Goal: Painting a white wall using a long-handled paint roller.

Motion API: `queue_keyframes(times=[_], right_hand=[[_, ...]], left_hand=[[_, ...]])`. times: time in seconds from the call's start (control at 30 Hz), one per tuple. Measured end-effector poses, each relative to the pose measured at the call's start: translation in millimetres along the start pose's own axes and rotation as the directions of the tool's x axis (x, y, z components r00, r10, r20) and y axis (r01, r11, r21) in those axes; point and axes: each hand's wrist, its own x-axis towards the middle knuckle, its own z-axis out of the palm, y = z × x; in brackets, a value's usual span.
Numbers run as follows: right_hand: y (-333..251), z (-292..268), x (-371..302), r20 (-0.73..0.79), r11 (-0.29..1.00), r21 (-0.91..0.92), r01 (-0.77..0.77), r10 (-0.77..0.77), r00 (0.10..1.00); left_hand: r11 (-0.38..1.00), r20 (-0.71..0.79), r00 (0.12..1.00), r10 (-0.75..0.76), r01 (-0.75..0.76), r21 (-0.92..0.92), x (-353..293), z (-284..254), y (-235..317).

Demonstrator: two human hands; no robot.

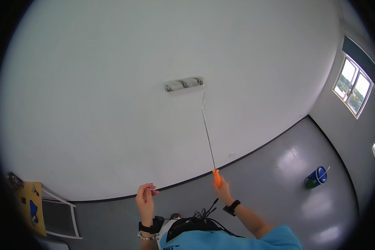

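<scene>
A paint roller with an orange handle [217, 178] is in my right hand [223, 190], whose fingers are wrapped round the grip. Its long thin metal rod [208, 135] runs up to a grey-and-white striped roller sleeve [184, 83], which lies against the white wall [112, 104], tilted slightly up to the right. My left hand [146, 199] is raised at the lower middle, holding nothing, its fingers loosely bent and apart. Both wrists carry black straps, and a beaded bracelet is on the left one.
A blue paint bucket [316, 177] with a light stick in it stands on the grey floor [271, 179] at right. A yellow-topped table [35, 208] with a white frame stands at lower left. Black cables [203, 214] hang at my waist. A window [353, 86] is at far right.
</scene>
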Motion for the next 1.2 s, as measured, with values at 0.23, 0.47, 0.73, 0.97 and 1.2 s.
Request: queue_keyframes(times=[0.23, 0.47, 0.73, 0.97, 1.2], right_hand=[[91, -30, -61, 0.011, 0.974, -0.21, 0.081, -0.081, 0.997], [49, -27, -9, -0.071, 0.957, -0.234, 0.173, -0.194, 0.978], [15, -26, 9, -0.038, 0.961, -0.17, 0.218, -0.227, 0.973], [98, -56, -58, -0.048, 0.917, -0.393, 0.071, -0.098, 0.994], [110, -88, -56, -0.009, 0.9, -0.4, 0.172, -0.191, 0.982]], left_hand=[[1.0, -0.017, 1.0, -0.004, 0.004, 0.006, -20, 12, -14], [0.999, 0.007, 0.999, -0.033, 0.033, 0.04, -30, 27, -29], [0.999, -0.009, 1.0, -0.009, 0.009, 0.043, -47, 33, -31], [0.999, -0.039, 0.999, -0.016, 0.018, 0.041, -54, 23, -33], [0.999, -0.093, 0.996, 0.004, 0.0, 0.04, -47, 17, -38]])
